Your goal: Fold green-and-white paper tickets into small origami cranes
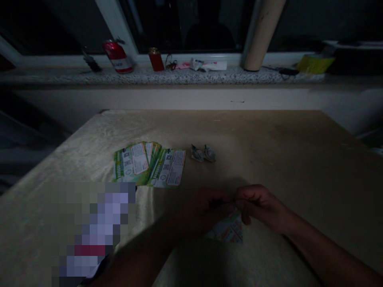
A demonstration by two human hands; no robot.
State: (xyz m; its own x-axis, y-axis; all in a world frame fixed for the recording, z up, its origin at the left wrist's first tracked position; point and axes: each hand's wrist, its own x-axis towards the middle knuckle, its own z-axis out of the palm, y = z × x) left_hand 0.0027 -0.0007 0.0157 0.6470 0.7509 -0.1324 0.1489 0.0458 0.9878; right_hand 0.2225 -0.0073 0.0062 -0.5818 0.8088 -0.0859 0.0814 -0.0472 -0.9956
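On a dim table (pixel 299 167), below a speckled windowsill (pixel 179 78), hands (pixel 265 205) pinching printed paper (pixel 231 232)

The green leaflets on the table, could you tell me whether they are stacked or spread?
Spread: the green leaflets overlap in a fan.

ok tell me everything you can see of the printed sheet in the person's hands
The printed sheet looks like thin paper or a wrapper, pale and greenish, with orange-red and bluish print toward its near edge. The visible part narrows upward to where the fingertips of the left hand and right hand meet and seem to pinch it; a corner points down at the right. The left hand covers some of it. Too dark to read the print or tell whether it touches the tabletop.
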